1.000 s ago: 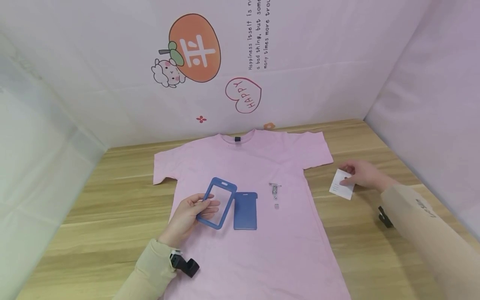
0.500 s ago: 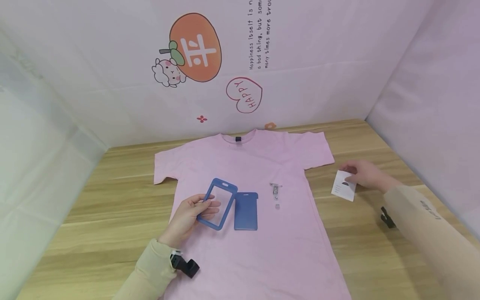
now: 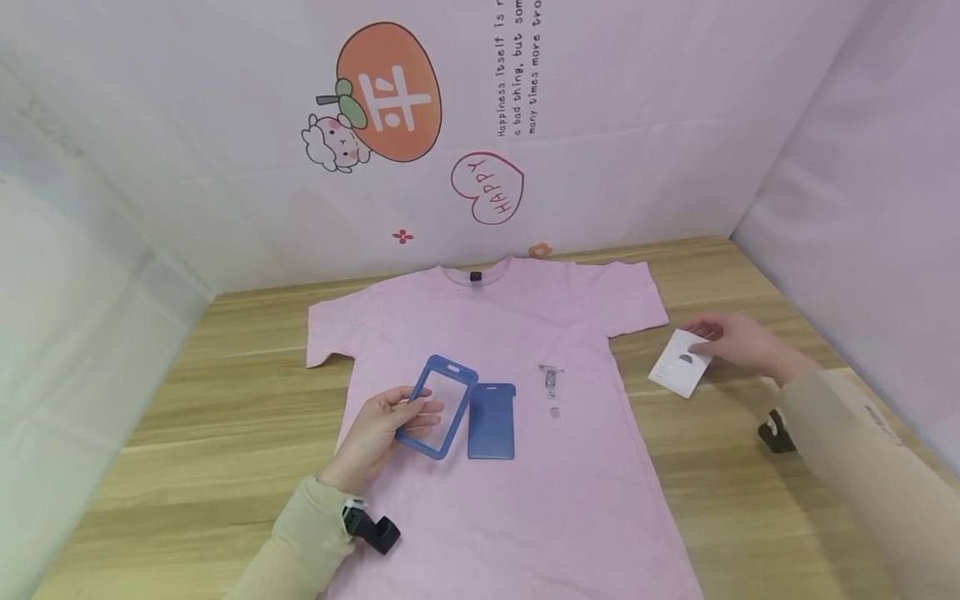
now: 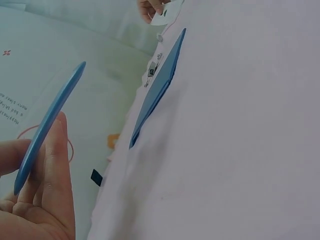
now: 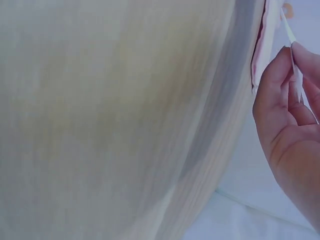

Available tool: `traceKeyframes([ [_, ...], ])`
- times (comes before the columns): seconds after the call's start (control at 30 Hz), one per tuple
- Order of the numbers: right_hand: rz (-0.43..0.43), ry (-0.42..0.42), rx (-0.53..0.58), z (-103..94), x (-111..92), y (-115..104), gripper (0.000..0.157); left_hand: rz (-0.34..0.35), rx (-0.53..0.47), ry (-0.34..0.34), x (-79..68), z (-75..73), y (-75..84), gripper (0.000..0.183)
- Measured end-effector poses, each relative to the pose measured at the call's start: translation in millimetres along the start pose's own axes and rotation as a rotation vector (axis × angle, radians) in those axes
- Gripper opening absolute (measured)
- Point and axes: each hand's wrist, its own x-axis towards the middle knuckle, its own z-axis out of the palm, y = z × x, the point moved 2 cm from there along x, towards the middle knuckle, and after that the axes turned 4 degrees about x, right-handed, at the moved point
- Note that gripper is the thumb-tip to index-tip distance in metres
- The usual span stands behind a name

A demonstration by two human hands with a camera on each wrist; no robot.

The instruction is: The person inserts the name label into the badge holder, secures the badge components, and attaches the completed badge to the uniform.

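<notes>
A blue badge frame in the left hand, a white card in the right.
The left hand (image 3: 375,433) pinches the frame (image 3: 457,419) by its near left edge, thumb in front, other fingers showing through the window; the frame is tilted and raised clear of the blue case back (image 3: 491,423). That back lies flat on the pink shirt (image 3: 487,517), just right of the left hand. Between it and the right hand lies a metal clip (image 3: 551,382). The right hand (image 3: 738,342) pinches the card (image 3: 681,364) between thumb and fingers, beyond the shirt's right side, outside the case.
</notes>
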Motion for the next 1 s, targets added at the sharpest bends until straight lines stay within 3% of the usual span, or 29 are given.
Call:
traceKeyframes([
  [0.2,0.06,-0.046,0.221,4.8,-1,-4,0.045,-0.001,-0.002,-0.011,0.0,1.5,-0.8,0.04],
  [0.3,0.064,-0.068,0.385,7.3,0,-5,0.048,0.001,-0.005,-0.015,0.2,1.8,-1.1,0.041],
  [0.47,0.066,-0.09,0.593,10.1,0,-7,0.038,0.004,-0.005,-0.022,-0.3,1.8,-0.9,0.041],
  [0.63,0.041,-0.079,0.645,13.7,-1,-14,0.026,0.003,0.002,-0.024,-0.3,2.6,-1.4,0.041],
  [1.0,-0.015,-0.11,0.666,33.0,-1,-45,0.031,0.017,-0.004,-0.036,2.7,5.9,-2.9,0.043],
])
